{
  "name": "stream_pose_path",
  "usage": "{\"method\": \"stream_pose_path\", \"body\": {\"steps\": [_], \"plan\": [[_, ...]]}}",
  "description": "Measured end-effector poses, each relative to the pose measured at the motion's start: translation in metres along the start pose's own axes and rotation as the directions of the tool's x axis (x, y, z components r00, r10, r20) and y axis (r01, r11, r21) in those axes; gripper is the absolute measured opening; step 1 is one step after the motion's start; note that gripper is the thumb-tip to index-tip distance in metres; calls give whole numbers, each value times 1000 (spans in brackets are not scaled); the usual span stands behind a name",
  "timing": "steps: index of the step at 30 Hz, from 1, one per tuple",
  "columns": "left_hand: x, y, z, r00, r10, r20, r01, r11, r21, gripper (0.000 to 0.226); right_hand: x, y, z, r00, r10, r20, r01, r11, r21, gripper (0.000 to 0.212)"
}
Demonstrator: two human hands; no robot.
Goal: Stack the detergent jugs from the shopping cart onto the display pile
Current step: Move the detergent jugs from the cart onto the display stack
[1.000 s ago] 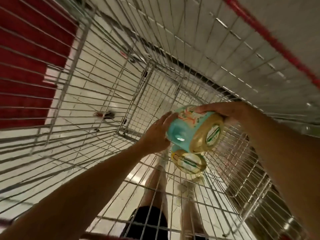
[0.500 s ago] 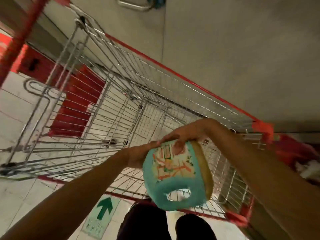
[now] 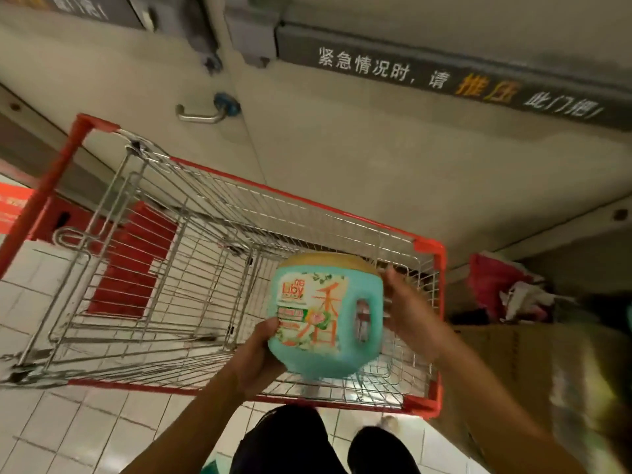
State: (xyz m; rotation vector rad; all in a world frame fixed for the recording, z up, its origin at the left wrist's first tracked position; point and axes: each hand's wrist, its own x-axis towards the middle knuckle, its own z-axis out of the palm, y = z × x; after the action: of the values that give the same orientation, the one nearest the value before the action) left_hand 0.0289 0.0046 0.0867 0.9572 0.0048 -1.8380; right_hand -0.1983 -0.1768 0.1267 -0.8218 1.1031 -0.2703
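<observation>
You have the detergent jug [image 3: 307, 336] upright in the air above the near end of the shopping cart [image 3: 429, 248]. Judge it a full, heavy jug of smooth, stiff plastic that may slip, so keep a palm under the base and hook the moulded handle [image 3: 371, 316]. Your left hand [image 3: 254, 360] grips its lower corner, thumb on the label. Your right hand [image 3: 408, 313] is beside the handle, too blurred to tell whether it grips. The display pile is out of view, and the jug hides part of the cart floor.
</observation>
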Motion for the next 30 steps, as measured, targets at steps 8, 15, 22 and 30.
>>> {"method": "stream_pose_path", "body": {"steps": [8,15,22,30], "plan": [[6,-61,105,998,42,39,-49,974,220,105,-107,42,-52,968,-51,-245,121,952,280,67],[8,-112,178,984,-33,175,-42,911,411,68,-178,63,-123,935,-125,-333,232,923,305,70],[8,-160,232,977,-60,204,-62,837,543,60,-242,71,-182,886,-165,-434,291,925,244,55],[12,-208,294,962,-52,269,-153,711,686,90,-298,94,-237,833,-257,-491,441,844,306,50]]}}
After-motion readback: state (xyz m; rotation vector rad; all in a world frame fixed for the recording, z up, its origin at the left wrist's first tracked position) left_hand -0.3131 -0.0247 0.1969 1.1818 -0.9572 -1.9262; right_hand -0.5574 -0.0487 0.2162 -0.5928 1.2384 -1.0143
